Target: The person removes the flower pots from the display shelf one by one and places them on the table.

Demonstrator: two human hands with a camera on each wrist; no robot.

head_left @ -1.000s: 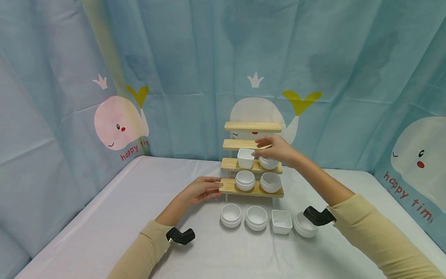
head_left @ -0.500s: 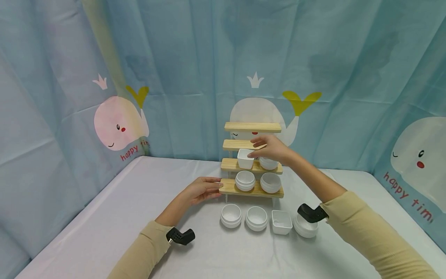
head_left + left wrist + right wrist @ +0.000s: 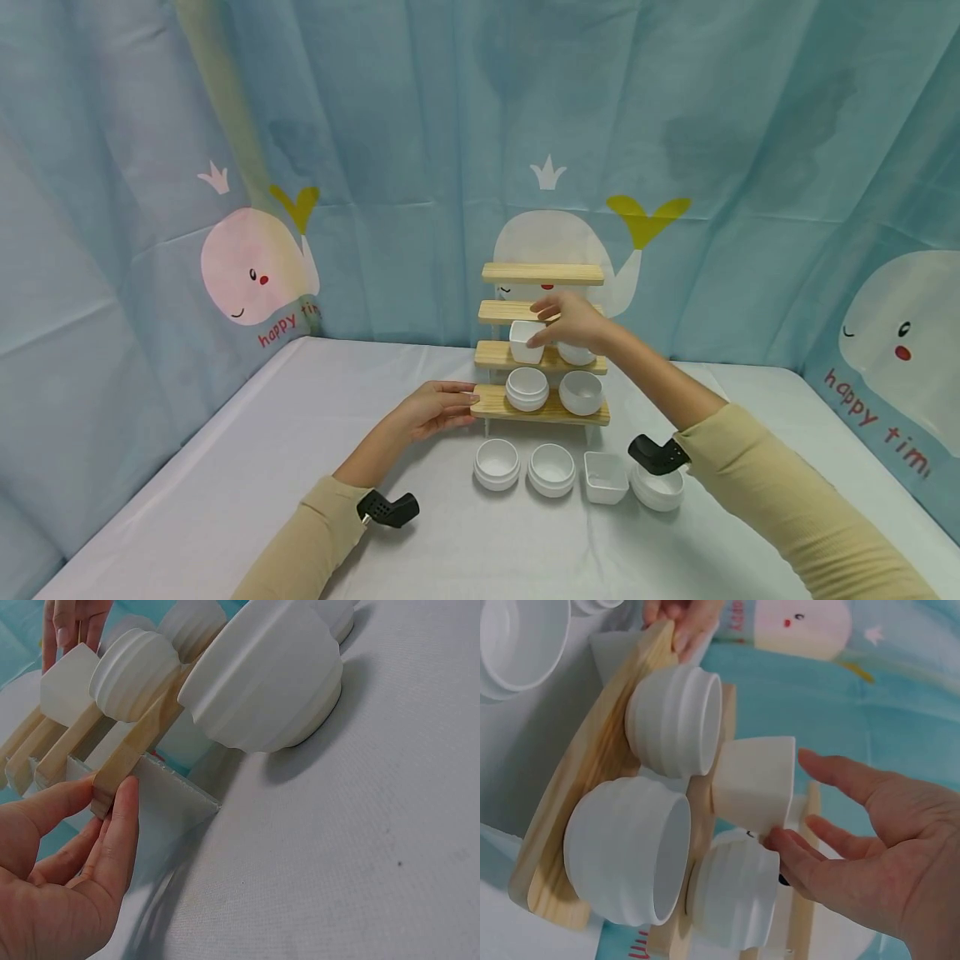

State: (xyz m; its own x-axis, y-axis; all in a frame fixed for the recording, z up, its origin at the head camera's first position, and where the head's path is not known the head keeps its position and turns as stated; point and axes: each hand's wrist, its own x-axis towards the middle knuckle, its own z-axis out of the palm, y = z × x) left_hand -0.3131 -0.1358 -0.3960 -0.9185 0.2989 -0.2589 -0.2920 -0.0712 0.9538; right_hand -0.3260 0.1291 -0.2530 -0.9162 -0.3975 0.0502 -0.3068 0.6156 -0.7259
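Note:
My left hand (image 3: 433,408) pinches the left end of the lowest wooden shelf (image 3: 120,771) of a tiered display stand, thumb on one face and fingers on the other. At the second shelf (image 3: 491,355), my right hand (image 3: 573,323) reaches around a white square bowl (image 3: 754,781). Its fingers are spread and bent loosely, with one fingertip right at the bowl's rim. Beside the square bowl stands a round ribbed bowl (image 3: 735,889), partly hidden by this hand in the head view. Two more round bowls, a left one (image 3: 527,389) and a right one (image 3: 581,393), stand on the lowest shelf.
On the white cloth in front of the stand are two round bowls (image 3: 497,464) (image 3: 552,470), a square bowl (image 3: 606,478) and another round bowl (image 3: 658,488) under the right sleeve's black camera (image 3: 657,454). A blue whale-print curtain (image 3: 390,267) hangs behind.
My right hand has shifted left, from the square bowl's right edge to partly over its front. The bowls stay in place, and my left hand keeps its hold on the shelf.

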